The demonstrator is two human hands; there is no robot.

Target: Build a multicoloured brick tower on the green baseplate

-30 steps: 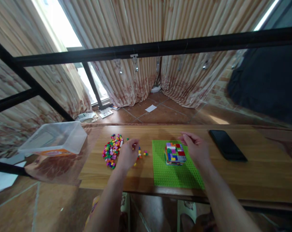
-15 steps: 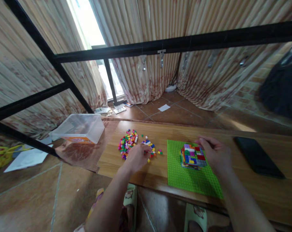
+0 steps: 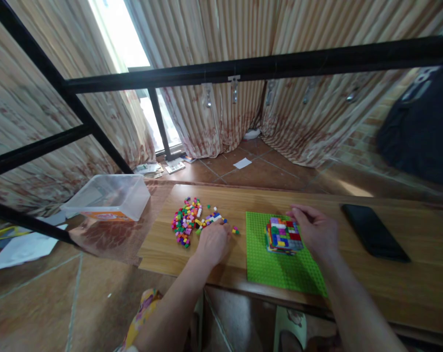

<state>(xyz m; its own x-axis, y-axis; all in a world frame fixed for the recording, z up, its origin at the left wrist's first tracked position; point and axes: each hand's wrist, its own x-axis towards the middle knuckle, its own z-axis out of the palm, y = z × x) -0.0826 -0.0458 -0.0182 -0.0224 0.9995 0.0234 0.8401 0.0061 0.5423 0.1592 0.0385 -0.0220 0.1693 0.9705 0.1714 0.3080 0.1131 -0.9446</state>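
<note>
On the wooden table, a loose pile of small coloured toy bricks (image 3: 185, 222) lies to the left. My left hand (image 3: 214, 243) is over the near right side of a smaller scatter of bricks, fingers curled together; whatever is between them is hidden. A green studded baseplate (image 3: 260, 264) carries a boxy multicoloured brick build (image 3: 283, 234), its top covered in mixed colours. Just right of the build, my right hand (image 3: 316, 230) is closed, thumb and index finger pinched by its far right corner. I cannot make out anything in that pinch.
A black phone (image 3: 374, 232) lies on the table right of my right hand. Left of the table, a clear plastic bin (image 3: 109, 198) with an orange label stands on a mat. A black metal bar (image 3: 192, 77) crosses beyond the table, with curtains (image 3: 239, 29) behind.
The view has swung slightly to the right. My left hand has moved rightward from the large pile, over the smaller scatter. My right hand stays beside the brick build.
</note>
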